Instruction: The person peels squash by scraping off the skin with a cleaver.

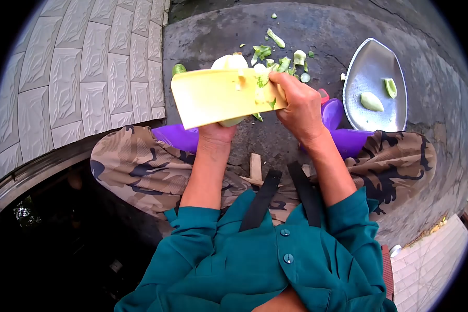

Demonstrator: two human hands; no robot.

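My right hand [300, 105] is closed round the handle end of a wide cleaver [213, 99], whose yellowish blade reaches left across the view with green bits stuck on it. Under the blade, my left hand [218, 132] is largely hidden, and it holds a pale green vegetable [231, 62] that shows above and below the blade. Green peelings [284, 64] and small cut pieces lie on the dark ground just beyond the cleaver. The fingers of my left hand are covered by the blade.
A silver metal tray [356, 93] at the right holds two pale green pieces [372, 101]. A green vegetable end [179, 69] lies beside the tiled wall [88, 67] at the left. Purple footwear [176, 137] shows near my knees.
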